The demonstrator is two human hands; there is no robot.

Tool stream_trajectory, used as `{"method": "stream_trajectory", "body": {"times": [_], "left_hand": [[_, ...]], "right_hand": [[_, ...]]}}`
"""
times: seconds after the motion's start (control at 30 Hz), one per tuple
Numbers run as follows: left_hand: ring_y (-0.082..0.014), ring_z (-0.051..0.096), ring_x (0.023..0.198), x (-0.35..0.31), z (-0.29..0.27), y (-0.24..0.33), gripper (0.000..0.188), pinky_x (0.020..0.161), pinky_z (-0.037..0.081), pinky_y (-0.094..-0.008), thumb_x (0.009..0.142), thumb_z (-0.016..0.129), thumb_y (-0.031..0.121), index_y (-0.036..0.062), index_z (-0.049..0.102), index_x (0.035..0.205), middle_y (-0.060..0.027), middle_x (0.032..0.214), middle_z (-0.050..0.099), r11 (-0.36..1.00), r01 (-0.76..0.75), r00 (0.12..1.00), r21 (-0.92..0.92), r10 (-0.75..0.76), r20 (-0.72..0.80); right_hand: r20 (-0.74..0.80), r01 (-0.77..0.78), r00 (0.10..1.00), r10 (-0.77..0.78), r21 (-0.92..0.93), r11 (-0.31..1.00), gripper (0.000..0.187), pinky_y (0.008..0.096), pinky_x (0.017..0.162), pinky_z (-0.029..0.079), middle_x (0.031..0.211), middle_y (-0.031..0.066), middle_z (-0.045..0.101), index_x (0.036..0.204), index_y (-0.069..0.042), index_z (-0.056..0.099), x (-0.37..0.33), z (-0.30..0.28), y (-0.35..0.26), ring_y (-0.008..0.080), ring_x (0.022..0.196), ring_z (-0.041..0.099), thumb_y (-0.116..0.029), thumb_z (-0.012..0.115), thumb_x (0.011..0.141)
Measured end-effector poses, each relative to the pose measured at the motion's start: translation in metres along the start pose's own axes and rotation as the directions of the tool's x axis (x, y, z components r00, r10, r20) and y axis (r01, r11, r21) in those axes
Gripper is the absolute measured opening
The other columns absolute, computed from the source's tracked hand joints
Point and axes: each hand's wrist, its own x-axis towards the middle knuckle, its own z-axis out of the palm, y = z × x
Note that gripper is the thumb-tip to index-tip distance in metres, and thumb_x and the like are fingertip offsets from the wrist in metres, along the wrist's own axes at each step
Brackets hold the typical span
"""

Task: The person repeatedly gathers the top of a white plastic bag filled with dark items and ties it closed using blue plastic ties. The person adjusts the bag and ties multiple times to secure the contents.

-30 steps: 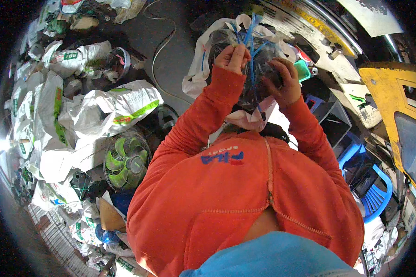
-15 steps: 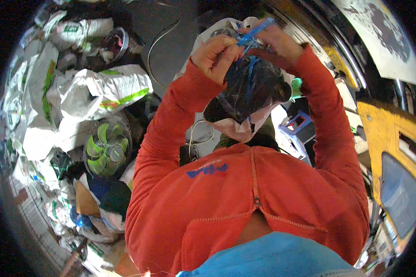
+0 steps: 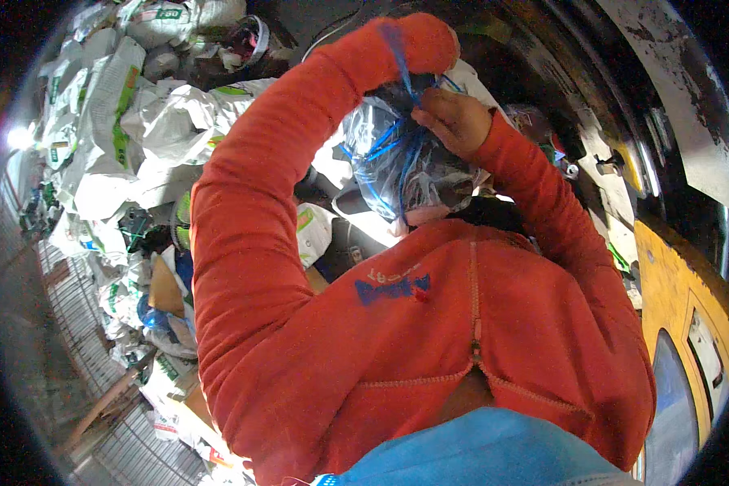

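Observation:
A bulging clear plastic bag (image 3: 429,174) with dark contents sits in front of my chest, wound with several strands of blue plastic twine (image 3: 402,61). At the top of the bag my right hand (image 3: 455,120) is closed, thumb and fingers pinching the twine. One length of it runs up from there and over my left sleeve (image 3: 259,154). My left arm is bent high across the far side of the bag. The left hand is hidden beyond the sleeve's end, so its fingers do not show.
White sacks (image 3: 178,117) with green print lie heaped on the left, beside a round basket-like container (image 3: 247,42). A wire grating (image 3: 73,324) shows at the lower left. To the right stands a yellow panel (image 3: 664,267) with dark metal rails behind it.
My left arm has swung up and rightward across the bag, its hand passing out of sight. My right hand has come lower, toward the bag's top. The view has shifted.

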Motion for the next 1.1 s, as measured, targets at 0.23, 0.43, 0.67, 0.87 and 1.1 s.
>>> {"method": "stream_trajectory", "body": {"times": [0.23,0.43,0.67,0.87,1.1], "left_hand": [[-0.0326,0.059,0.084,0.02,0.051,-0.007,0.019,0.072,0.047,-0.0445,0.076,0.05,0.024,0.0101,0.061,0.083,-0.0123,0.086,0.061,0.996,0.073,0.971,-0.044,-0.06,0.232],[-0.0335,0.055,0.089,0.013,0.048,-0.021,0.023,0.079,0.044,-0.0427,0.081,0.051,0.031,0.0135,0.063,0.092,-0.0147,0.095,0.058,0.843,0.332,0.932,-0.422,-0.225,0.284],[-0.0343,0.052,0.091,0.015,0.044,-0.027,0.022,0.081,0.043,-0.0427,0.079,0.057,0.028,0.0111,0.062,0.093,-0.0177,0.092,0.057,0.849,0.238,0.942,-0.471,-0.083,0.326],[-0.0311,0.053,0.081,0.003,0.069,-0.005,0.013,0.074,0.043,-0.0411,0.075,0.055,0.017,0.007,0.06,0.082,-0.0131,0.08,0.059,0.968,0.111,0.994,-0.226,-0.113,0.002],[-0.0243,0.055,0.084,0.003,0.059,0.003,0.012,0.071,0.048,-0.0349,0.068,0.055,0.01,0.0071,0.061,0.078,-0.0073,0.082,0.06,0.992,0.124,0.991,-0.012,-0.125,-0.038]], "right_hand": [[-0.047,0.037,0.998,-0.033,0.068,0.997,0.021,0.0366,0.068,0.045,0.082,0.0166,0.054,0.087,0.001,0.056,-0.026,-0.009,0.021,0.0327,0.075,0.054,-0.018,0.048,0.087],[-0.043,-0.433,0.866,0.499,0.438,0.788,0.025,0.0311,0.067,0.044,0.079,0.0087,0.055,0.087,-0.003,0.058,-0.055,-0.029,0.038,0.0211,0.071,0.054,-0.024,0.045,0.09],[0.125,-0.535,0.59,0.798,0.801,0.27,0.027,0.0253,0.06,0.041,0.07,0.0026,0.051,0.078,-0.005,0.054,-0.071,-0.013,0.048,0.0117,0.062,0.049,-0.028,0.045,0.09],[0.163,-0.563,0.571,0.804,0.791,0.24,0.027,0.0257,0.053,0.041,0.065,0.0017,0.052,0.076,-0.007,0.054,-0.043,-0.047,0.072,0.0121,0.056,0.05,-0.031,0.048,0.088],[0.178,-0.57,0.598,0.781,0.78,0.258,0.028,0.0283,0.056,0.041,0.065,0.0031,0.054,0.08,-0.005,0.057,-0.024,-0.053,0.061,0.0128,0.059,0.05,-0.031,0.048,0.088]]}}
